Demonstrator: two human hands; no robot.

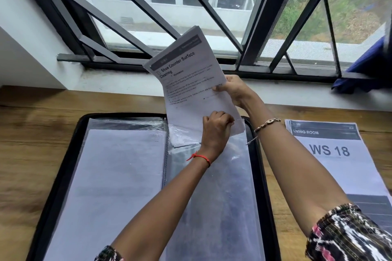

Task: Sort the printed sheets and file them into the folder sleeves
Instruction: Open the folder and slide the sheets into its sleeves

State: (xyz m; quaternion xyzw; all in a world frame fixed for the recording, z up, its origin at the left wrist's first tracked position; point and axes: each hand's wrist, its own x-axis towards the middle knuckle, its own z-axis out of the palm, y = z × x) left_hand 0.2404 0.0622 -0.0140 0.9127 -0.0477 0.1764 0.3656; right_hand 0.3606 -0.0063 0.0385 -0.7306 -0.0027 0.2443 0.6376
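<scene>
sheets (186, 74): centre frame, tilted above the open folder (64, 176), lower edge at the clear sleeve (229, 197) mouth.
left grip (216, 129): curled, pinching the sheets' lower edge.
right grip (235, 91): pinching their right edge.
risk: the tilted, bowed sheets could snag the mouth and crumple.

Patterned sleeves (347, 237), red thread (200, 157), bracelet (266, 124)
</scene>
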